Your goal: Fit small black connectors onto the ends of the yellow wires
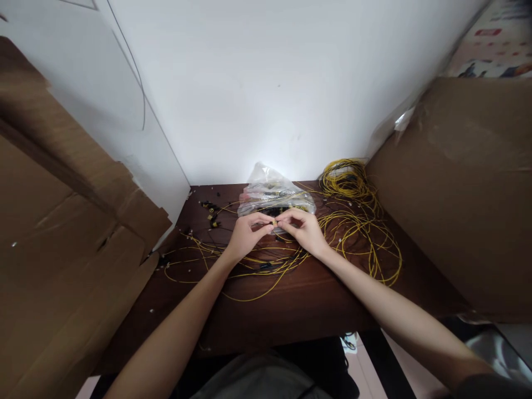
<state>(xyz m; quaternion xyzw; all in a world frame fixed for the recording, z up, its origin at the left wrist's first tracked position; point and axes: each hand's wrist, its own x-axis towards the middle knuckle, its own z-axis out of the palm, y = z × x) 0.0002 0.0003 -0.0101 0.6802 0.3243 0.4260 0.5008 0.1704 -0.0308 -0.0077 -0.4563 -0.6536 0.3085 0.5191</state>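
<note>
My left hand (247, 234) and my right hand (304, 227) meet fingertip to fingertip over the middle of the table. Both are closed in a pinch on a small yellowish piece with a dark end (274, 223), too small to name for sure. Just behind them lies a clear plastic bag (268, 180) with dark and yellow parts in it. Thin yellow cables (266, 270) run loosely under and in front of my hands. Left of my left hand sit several small black and yellow connector-like parts (213, 217).
A coil of yellow cable (344, 180) lies at the back right, with looser loops (374, 249) before it. Cardboard stands on the left (75, 233) and a large carton (457, 194) on the right. A white wall (270, 83) closes the back of the brown table (291, 316).
</note>
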